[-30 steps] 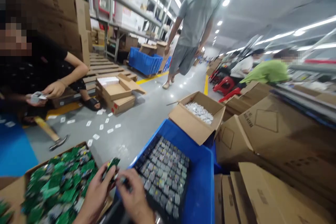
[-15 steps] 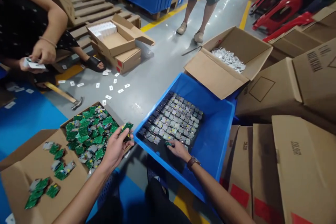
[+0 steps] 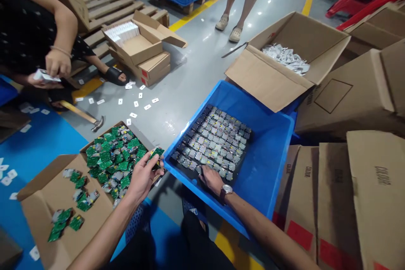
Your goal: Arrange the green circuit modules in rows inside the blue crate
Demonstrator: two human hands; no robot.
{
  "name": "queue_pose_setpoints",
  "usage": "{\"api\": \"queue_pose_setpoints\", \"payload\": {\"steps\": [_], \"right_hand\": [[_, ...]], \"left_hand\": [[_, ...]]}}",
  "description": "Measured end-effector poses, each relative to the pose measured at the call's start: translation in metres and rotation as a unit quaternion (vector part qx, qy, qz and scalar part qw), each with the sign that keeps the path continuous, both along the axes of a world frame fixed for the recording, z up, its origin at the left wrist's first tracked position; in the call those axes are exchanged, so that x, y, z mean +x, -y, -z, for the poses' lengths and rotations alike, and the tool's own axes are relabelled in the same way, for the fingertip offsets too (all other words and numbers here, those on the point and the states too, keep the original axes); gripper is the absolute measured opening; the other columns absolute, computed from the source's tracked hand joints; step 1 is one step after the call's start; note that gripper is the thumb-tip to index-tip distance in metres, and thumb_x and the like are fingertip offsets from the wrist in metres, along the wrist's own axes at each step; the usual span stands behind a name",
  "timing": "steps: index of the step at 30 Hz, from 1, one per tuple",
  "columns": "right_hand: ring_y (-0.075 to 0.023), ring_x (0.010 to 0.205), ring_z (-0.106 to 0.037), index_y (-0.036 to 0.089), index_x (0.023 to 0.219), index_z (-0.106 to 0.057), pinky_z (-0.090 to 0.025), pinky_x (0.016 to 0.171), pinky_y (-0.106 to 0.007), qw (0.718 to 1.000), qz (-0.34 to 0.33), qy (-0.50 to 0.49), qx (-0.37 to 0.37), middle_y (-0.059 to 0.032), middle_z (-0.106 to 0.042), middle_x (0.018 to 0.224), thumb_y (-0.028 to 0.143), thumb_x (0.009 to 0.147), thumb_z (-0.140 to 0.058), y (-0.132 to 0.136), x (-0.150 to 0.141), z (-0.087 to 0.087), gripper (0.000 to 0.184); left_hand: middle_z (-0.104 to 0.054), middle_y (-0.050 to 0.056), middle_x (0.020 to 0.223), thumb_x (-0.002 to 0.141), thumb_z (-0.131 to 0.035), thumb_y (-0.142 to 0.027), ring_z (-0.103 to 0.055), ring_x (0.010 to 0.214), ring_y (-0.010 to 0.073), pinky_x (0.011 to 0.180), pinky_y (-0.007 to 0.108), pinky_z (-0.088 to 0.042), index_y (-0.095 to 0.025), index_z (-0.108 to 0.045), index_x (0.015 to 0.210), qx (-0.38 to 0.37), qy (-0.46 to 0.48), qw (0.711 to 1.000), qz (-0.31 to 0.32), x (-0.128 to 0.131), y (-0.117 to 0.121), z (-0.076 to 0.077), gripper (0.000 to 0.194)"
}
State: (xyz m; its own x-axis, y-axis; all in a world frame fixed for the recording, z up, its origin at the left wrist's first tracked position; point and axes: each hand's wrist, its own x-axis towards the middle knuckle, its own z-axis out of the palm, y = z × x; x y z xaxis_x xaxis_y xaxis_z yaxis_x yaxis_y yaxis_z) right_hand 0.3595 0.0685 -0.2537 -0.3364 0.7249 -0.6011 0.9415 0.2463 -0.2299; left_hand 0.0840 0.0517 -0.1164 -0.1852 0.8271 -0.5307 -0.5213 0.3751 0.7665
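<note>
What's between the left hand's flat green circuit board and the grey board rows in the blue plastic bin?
Only the rim of the blue plastic bin, beside the left hand and its green circuit board. The right hand is inside, at the near edge of the grey board rows.

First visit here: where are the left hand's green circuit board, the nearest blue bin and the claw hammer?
Green circuit board (image 3: 157,152), head view: its green face.
Blue bin (image 3: 268,141), head view: bare inside.
Claw hammer (image 3: 79,112), head view: wooden handle.
</note>
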Motion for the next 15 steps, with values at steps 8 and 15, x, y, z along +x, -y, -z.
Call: {"api": "queue_pose_setpoints", "payload": {"steps": [8,15], "right_hand": [[-0.0294,0.104,-0.070,0.011,0.120,-0.054,-0.047,0.081,-0.032,0.998,0.062,0.032,0.002,-0.0193,-0.071,0.111,0.047,0.099,-0.050,-0.003,-0.010,-0.005,0.041],[-0.0323,0.088,-0.075,0.012,0.118,-0.055,-0.050,0.071,-0.035,0.998,0.032,-0.023,0.050,-0.0173,-0.075,0.089,0.039,0.100,-0.043,0.001,0.004,0.008,0.035]], "left_hand": [[-0.068,0.003,0.090,0.075,-0.084,-0.037,-0.060,0.067,0.0102,0.055,0.021,-0.053,-0.016,-0.068,0.102,0.003,0.011,1.000,-0.001,-0.002,0.000,0.005,0.039],[-0.067,0.004,0.085,0.072,-0.086,-0.045,-0.060,0.063,0.0099,0.051,0.019,-0.052,-0.016,-0.069,0.101,-0.002,0.005,1.000,-0.017,0.004,0.001,0.002,0.044]]}}
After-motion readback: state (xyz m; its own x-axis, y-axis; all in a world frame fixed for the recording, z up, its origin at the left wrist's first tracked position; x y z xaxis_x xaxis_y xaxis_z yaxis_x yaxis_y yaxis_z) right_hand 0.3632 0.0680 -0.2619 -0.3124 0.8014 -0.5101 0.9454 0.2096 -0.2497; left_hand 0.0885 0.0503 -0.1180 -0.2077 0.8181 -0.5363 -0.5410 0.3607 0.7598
